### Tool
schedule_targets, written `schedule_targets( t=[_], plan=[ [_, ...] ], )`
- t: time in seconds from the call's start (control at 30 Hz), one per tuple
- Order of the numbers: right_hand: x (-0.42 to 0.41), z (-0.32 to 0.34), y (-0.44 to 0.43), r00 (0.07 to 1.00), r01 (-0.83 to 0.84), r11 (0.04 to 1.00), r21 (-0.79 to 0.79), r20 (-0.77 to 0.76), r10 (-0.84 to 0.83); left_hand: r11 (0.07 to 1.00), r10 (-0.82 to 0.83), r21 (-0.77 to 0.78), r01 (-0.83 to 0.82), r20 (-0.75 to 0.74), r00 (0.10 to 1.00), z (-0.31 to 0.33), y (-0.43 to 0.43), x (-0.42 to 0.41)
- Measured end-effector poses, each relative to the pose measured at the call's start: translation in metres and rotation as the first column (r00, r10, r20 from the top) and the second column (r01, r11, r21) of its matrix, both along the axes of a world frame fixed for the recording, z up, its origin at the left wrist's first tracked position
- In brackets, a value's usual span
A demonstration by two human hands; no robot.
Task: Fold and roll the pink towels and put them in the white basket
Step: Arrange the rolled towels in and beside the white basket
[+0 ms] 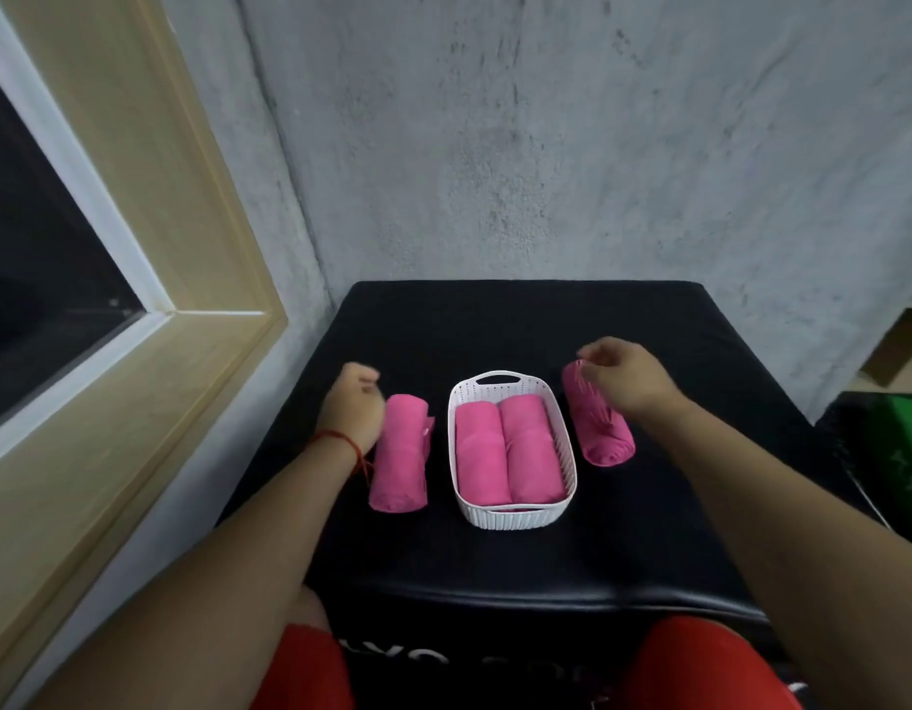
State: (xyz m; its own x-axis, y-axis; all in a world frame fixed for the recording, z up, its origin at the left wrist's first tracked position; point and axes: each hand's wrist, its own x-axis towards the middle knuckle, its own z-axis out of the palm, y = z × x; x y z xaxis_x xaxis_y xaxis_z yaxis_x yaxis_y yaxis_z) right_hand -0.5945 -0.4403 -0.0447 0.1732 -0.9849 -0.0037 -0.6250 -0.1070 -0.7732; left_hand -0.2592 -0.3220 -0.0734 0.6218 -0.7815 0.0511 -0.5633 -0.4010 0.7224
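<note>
A white slotted plastic basket (515,517) sits mid-way across the black cloth-covered table (520,325), its long axis running away from the person, with two pink rolled cloth towels (482,456) lying side by side inside and filling its floor. Two more are left outside. The left pink towel roll (400,453) lies just beside the basket's left wall and parallel to it. The right pink towel roll (605,438) lies near the right wall, its far end angled towards the basket. Each hand is nearest its own roll. The left hand (354,409) rests against the outer side of the left roll near its far end, fingers loosely curled and holding nothing. The right hand (625,379) arches over the right roll's far end, and its fingertips (587,363) seem to pinch the cloth there, though blur leaves that unsure. Either roll likely has to be lifted inward and laid on top of the two already in.
</note>
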Motion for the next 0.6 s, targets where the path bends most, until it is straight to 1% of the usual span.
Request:
schedule_targets(
  t=[0.03,0.07,0.1,0.17,0.23,0.27,0.3,0.4,0.47,0.53,0.6],
  plan=[
    [-0.011,-0.012,-0.010,0.984,0.136,0.989,0.060,0.110,-0.142,0.992,0.069,0.112,-0.066,-0.019,0.997,-0.008,0.001,0.012],
    [-0.020,-0.023,-0.018,0.949,0.231,0.955,0.186,0.172,-0.263,0.969,0.100,0.230,-0.084,-0.056,0.993,-0.020,0.000,0.020],
    [-0.030,-0.042,-0.034,0.918,0.255,0.911,0.323,0.216,-0.334,0.945,0.100,0.321,-0.059,-0.112,0.989,-0.033,-0.002,0.023],
    [-0.040,-0.069,-0.049,0.905,0.181,0.808,0.561,0.227,-0.360,0.922,0.061,0.386,0.025,-0.209,0.976,-0.052,-0.003,0.019],
    [-0.040,-0.082,-0.056,0.930,0.122,0.721,0.682,0.174,-0.323,0.910,0.040,0.406,0.091,-0.304,0.952,-0.052,-0.004,0.006],
    [-0.036,-0.079,-0.056,0.946,0.124,0.703,0.701,0.129,-0.296,0.904,0.047,0.414,0.111,-0.355,0.934,-0.051,-0.007,0.003],
    [-0.029,-0.073,-0.054,0.954,0.114,0.698,0.707,0.118,-0.275,0.899,0.046,0.417,0.134,-0.394,0.918,-0.052,-0.011,-0.001],
    [-0.007,-0.059,-0.045,0.972,0.097,0.698,0.710,0.084,-0.221,0.882,0.012,0.435,0.179,-0.401,0.916,-0.059,-0.024,-0.006],
    [0.010,-0.061,-0.043,0.976,0.092,0.725,0.683,0.081,-0.200,0.886,0.015,0.436,0.160,-0.371,0.928,-0.064,-0.029,-0.010],
    [0.023,-0.061,-0.042,0.978,0.134,0.779,0.613,0.044,-0.203,0.896,0.030,0.427,0.126,-0.342,0.939,-0.062,-0.028,-0.015],
    [0.023,-0.055,-0.039,0.978,0.168,0.831,0.530,0.018,-0.209,0.919,0.055,0.386,0.080,-0.326,0.944,-0.049,-0.023,-0.015]
  ],
)
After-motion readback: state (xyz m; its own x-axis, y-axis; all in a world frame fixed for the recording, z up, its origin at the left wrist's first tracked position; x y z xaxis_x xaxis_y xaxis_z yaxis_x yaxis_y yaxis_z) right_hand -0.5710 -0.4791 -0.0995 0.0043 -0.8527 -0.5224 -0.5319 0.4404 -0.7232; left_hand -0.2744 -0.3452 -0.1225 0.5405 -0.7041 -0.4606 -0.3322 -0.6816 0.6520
